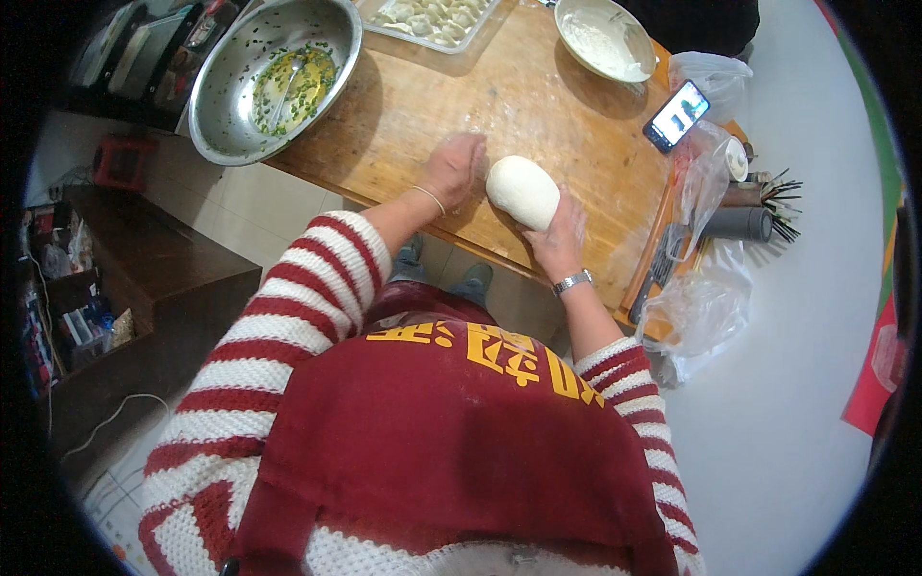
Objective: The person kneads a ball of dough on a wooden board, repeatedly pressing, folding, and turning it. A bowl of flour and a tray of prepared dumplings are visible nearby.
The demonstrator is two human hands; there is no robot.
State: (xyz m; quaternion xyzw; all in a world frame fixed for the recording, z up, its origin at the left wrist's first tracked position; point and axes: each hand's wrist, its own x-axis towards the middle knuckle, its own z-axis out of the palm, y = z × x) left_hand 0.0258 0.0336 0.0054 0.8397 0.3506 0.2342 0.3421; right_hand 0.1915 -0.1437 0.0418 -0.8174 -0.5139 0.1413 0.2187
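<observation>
A smooth, pale ball of dough [522,191] lies near the front edge of the wooden table [446,101]. My right hand [562,227] cups its right side, with the fingers partly hidden behind it. Just left of the dough, my left hand [457,169] rests by the table top with its fingers curled; a small gap parts it from the dough, and its palm side is hidden. Floury marks show on the wood around both hands. At the upper left stands a large steel bowl [216,108] with chopped greens, yellow liquid and a spoon inside.
A clear plastic tray [461,49] of dumplings stands at the back, with a bowl of flour [565,50] to its right. Along the right edge are a lit phone [677,115], plastic bags [702,302], a dark grey cylindrical bottle [735,224] and a holder of chopsticks [742,194].
</observation>
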